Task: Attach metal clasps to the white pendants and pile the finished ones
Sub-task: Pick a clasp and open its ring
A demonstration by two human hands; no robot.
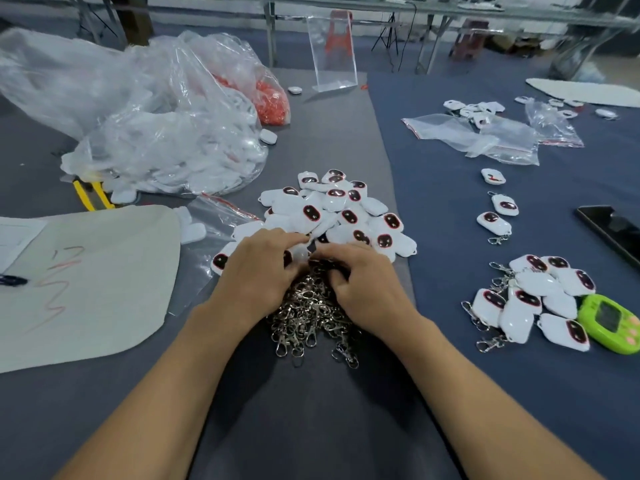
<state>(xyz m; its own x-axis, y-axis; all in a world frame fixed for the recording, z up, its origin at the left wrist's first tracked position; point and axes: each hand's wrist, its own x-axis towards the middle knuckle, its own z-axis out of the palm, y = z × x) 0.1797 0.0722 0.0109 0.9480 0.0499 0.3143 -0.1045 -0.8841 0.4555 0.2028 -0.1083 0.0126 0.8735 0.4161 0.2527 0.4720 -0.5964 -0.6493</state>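
A heap of white pendants (332, 209) with dark red-rimmed faces lies in the middle of the table. Just in front of it is a pile of metal clasps (308, 317). Both hands meet above the far edge of the clasps. My left hand (259, 271) curls around a white pendant (299, 253), mostly hidden by the fingers. My right hand (360, 278) pinches something small against it, apparently a clasp, though fingers cover it. A pile of pendants with clasps attached (533, 303) rests at the right.
Clear plastic bags (145, 109) with white and orange parts fill the back left. Yellow-handled pliers (91, 194) lie beside a beige sheet (86, 282). At right are a green toy (609, 323), a black phone (613, 230), zip bags (485, 136) and loose pendants (498, 209).
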